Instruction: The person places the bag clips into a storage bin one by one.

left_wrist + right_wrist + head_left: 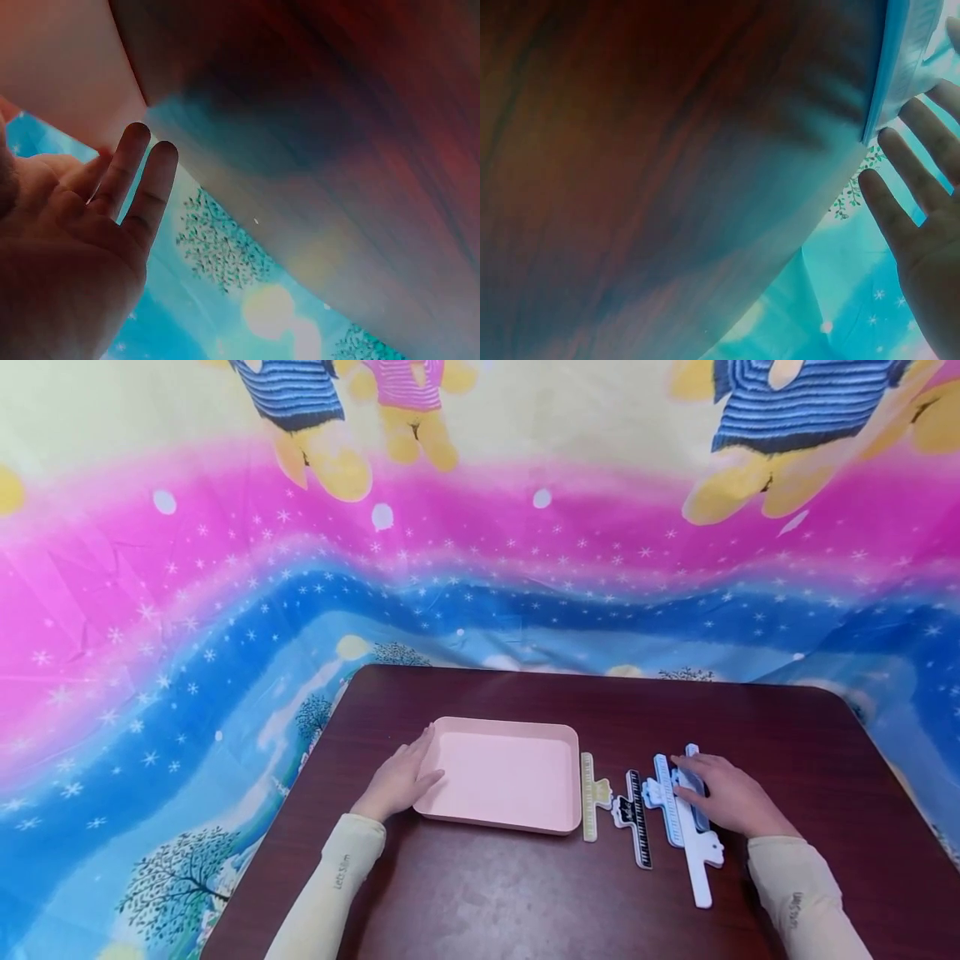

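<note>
nothing is yet laid in the pink tray (504, 781), lower centre, touched by the left hand (401, 781), fingers straight; all clips (641, 827) are left, lower right, partly covered by the unclenched right hand (733, 795).

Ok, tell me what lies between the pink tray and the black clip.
In the head view, a single yellow clip lies between the pink tray and the black clip, close alongside the tray.

The tray (504, 777) looks plastic, the table (487, 897) glossy

Pink tray (504, 779) beside several long clips (639, 818)
</note>
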`<control>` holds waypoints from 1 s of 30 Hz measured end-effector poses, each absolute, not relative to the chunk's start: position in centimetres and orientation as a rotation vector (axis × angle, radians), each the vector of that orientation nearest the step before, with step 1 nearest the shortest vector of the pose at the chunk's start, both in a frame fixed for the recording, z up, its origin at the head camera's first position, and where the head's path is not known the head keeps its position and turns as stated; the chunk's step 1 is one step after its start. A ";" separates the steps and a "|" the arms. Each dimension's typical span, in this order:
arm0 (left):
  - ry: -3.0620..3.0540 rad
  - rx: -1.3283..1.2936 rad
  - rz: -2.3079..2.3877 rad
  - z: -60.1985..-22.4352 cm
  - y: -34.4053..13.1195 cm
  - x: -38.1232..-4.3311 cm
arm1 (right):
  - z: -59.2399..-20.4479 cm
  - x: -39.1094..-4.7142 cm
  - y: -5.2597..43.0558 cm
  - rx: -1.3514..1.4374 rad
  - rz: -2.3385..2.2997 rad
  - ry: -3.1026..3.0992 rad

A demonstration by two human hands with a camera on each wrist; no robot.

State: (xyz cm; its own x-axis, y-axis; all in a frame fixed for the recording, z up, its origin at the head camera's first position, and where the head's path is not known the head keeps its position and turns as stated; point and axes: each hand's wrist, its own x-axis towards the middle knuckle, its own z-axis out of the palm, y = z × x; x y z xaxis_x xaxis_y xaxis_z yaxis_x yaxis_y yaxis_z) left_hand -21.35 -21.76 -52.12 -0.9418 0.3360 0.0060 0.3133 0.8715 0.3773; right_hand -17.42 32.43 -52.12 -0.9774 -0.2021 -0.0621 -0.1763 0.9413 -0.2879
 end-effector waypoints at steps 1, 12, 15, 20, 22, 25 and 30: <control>2.983 0.527 0.567 -52.2 -21.6 -21.4 | -52.2 -17.4 32.4 -0.300 -0.430 3.007; 2.989 0.504 0.541 -53.1 -19.7 -21.4 | -51.7 -17.7 32.0 -0.334 -0.426 3.018; 3.004 0.475 0.527 -53.1 -19.3 -21.2 | -51.6 -17.7 31.8 -0.339 -0.424 3.020; 3.001 0.437 0.484 -53.0 -18.9 -20.9 | -51.5 -17.6 31.7 -0.342 -0.440 3.012; 2.986 0.437 0.480 -52.9 -18.8 -20.9 | -51.4 -17.6 31.9 -0.354 -0.441 3.014; 2.971 0.440 0.487 -52.8 -18.6 -20.8 | -51.1 -17.5 32.1 -0.379 -0.435 3.031; 2.988 0.438 0.467 -52.8 -18.6 -20.8 | -50.3 -17.5 32.2 -0.395 -0.440 3.065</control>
